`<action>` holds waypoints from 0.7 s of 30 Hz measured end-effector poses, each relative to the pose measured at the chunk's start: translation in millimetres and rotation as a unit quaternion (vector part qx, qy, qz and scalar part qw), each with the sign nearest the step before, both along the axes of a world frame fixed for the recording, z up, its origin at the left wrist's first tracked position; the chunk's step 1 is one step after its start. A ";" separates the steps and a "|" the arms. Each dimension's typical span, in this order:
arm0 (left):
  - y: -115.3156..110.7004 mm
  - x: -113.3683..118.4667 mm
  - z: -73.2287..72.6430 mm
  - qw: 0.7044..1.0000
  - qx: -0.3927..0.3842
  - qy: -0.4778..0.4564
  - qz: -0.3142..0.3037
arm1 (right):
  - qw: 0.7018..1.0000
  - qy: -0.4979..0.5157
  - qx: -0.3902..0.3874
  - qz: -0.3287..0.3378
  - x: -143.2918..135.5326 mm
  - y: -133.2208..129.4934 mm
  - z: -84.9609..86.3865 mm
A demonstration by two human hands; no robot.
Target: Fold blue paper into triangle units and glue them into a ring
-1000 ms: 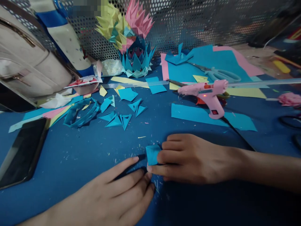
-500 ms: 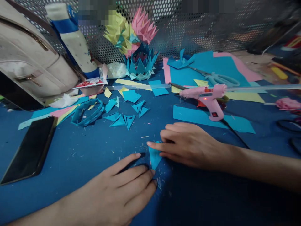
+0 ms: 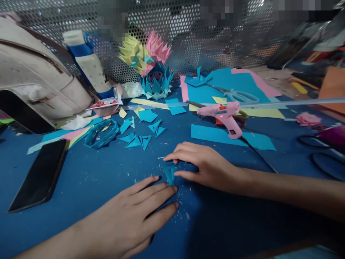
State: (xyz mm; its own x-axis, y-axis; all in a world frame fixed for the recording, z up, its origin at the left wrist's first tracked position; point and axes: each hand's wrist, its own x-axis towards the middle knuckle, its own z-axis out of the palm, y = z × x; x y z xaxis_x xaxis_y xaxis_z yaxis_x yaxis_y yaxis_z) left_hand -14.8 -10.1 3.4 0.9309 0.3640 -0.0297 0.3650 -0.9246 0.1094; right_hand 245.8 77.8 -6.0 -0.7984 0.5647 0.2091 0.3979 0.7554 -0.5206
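Note:
A small folded piece of blue paper [image 3: 169, 174] lies on the blue table between my hands, its pointed end toward me. My left hand [image 3: 134, 212] rests flat with fingers spread, and its fingertips touch the paper's near tip. At the paper's right side, my right hand [image 3: 207, 163] has its thumb against the edge. Its index finger reaches over the far edge, apart from the thumb. Beyond my hands lie several folded blue paper triangles [image 3: 134, 141] and a blue paper ring [image 3: 101, 135].
A pink glue gun [image 3: 225, 113] with its light on lies over a blue paper strip [image 3: 258, 140]. Scissors [image 3: 239, 96] rest on coloured sheets. Behind stand yellow and pink paper flowers [image 3: 157, 48] and a bottle [image 3: 90, 66]. A phone [image 3: 39, 176] lies at left, near a bag [image 3: 40, 79].
The small blue paper has gone from a flat-looking triangle to a narrower shape with visible creases. My right hand's index finger has lifted and its thumb has come apart. The view has shifted slightly.

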 end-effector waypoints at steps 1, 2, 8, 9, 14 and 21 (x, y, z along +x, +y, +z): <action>0.1 0.4 -0.1 1.000 -0.003 0.001 -0.003 | 1.000 0.003 -0.002 0.002 -0.5 -0.1 0.0; 0.2 0.9 -0.1 1.000 -0.003 0.000 -0.004 | 1.000 0.005 -0.005 0.003 -1.0 -0.2 -0.1; -1.5 3.8 0.1 0.998 0.037 -0.046 -0.006 | 0.999 0.016 -0.043 0.018 -5.0 -2.4 2.6; -2.2 4.2 0.1 0.998 0.047 -0.052 -0.004 | 0.998 0.014 -0.050 0.024 -5.6 -2.8 3.3; -4.3 7.2 -1.0 0.991 0.098 -0.088 0.037 | 0.998 0.011 -0.039 0.041 -6.0 -3.9 1.1; -7.0 11.6 -2.1 0.983 0.133 -0.094 0.083 | 0.989 -0.001 0.125 0.082 -5.4 -6.7 -4.0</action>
State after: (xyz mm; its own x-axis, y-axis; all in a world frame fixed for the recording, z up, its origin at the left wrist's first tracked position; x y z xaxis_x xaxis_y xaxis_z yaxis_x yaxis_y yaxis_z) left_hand -3.2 -17.1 1.3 0.8382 0.4828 0.2537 0.5096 -0.8590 -0.0489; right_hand 240.4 71.2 -10.1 -0.8757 0.3579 0.3242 0.2594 0.9149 -0.3093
